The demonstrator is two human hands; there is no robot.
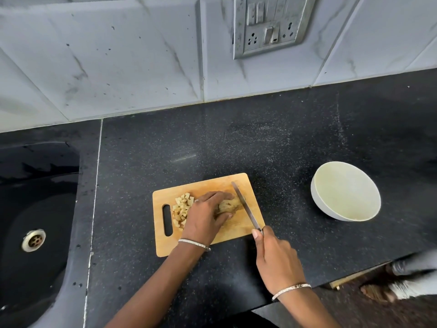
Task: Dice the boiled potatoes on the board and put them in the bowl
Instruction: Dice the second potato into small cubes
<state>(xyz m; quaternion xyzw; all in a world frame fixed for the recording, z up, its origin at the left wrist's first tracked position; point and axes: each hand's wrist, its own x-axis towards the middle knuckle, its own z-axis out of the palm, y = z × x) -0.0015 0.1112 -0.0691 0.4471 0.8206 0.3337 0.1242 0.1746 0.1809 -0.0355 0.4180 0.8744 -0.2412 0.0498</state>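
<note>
Pinning the potato (227, 205) mid-frame, the left hand (205, 215) curls over it. The right hand (276, 259) grips the knife (246, 207), blade across the potato's right end.

A home kitchen — black granite counter (260, 143); sink (35, 233); tiled wall (118, 55).

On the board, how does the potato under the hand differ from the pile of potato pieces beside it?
The potato is one large lump; the pile of potato pieces is many small cubes. The left hand holds the potato and the knife is beside it; nothing grips the pile. The potato lies mid-board, the pile by the handle slot. Both rest on the cutting board.
</note>
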